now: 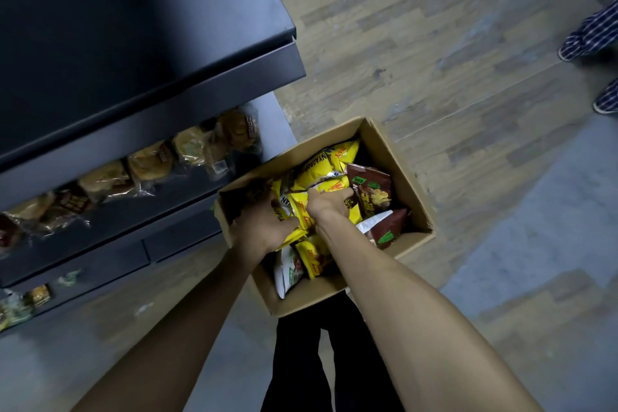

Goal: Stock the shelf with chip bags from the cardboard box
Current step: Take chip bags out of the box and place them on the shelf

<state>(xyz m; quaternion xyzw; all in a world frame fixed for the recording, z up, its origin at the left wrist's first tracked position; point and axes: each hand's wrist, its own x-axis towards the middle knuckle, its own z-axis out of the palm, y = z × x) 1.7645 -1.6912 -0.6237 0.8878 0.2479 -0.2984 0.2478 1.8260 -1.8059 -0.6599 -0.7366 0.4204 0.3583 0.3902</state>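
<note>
We had both hands down in the box [406, 162] on the floor, left hand [264, 227] and right hand [329, 204] each clenched on yellow chip bags [317, 174], probably grabbing several for the shelf [133, 221] at left.

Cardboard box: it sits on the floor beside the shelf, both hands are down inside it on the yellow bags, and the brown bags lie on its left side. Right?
Not quite. The head view shows the brown bags on the right side of the cardboard box, not the left. The rest holds: the box is on the floor beside the shelf, with the left hand and right hand on the yellow bags.
</note>
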